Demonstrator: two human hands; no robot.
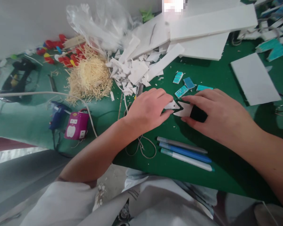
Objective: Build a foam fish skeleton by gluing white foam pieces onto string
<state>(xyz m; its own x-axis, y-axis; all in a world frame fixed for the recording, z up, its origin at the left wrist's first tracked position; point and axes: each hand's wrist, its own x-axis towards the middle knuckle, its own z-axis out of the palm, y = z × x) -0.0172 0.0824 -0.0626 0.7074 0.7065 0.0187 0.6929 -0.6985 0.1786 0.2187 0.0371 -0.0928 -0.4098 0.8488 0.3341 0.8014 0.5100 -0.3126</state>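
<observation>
My left hand (pixel 149 106) pinches a small white foam-board piece (pixel 171 105) with a pointed end and dark dots. Facing it, my right hand (pixel 208 108) grips a white foam-board piece (pixel 185 110) with a V-shaped notch, thumb and fingers on its two edges. The point sits close to the notch; whether they touch I cannot tell. Just beyond my fingers lie small blue-painted pieces: a striped one (pixel 178 77), a dotted one (pixel 181 91), a darker one (pixel 189 83) and a partly covered one (pixel 204 88). Nearer my body, three marker pens (pixel 185 152) lie side by side.
White foam scraps (pixel 138 70) and large foam boards (pixel 212 20) fill the back. A stick pile (pixel 91 73) lies left, past a purple power adapter (pixel 76 125) and blue glue gun (pixel 58 114). A white cable (pixel 37 93) crosses there. Right is a white board (pixel 256 78).
</observation>
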